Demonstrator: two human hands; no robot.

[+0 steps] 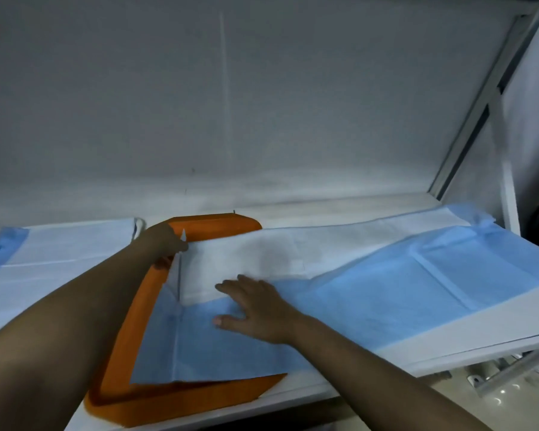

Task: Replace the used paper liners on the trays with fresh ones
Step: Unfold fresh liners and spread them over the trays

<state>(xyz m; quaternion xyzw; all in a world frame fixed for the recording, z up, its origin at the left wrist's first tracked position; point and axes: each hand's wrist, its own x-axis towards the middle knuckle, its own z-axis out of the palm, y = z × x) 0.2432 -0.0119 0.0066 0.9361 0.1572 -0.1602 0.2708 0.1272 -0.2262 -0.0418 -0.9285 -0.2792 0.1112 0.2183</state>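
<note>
Orange tray: left hand pinches liner corner, right hand pressed flat, fingers spread.

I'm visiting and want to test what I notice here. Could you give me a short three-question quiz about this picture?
1. True or false: the orange tray lies fully hidden under the blue and white liner.
2. Which hand lies flat on the liner: A) the left hand, B) the right hand?
3. Fill in: the left hand pinches the liner's ____ side near the tray's far left corner.

Key: 1. False, the tray's rim shows at left and front. 2. B. 3. white.
</note>
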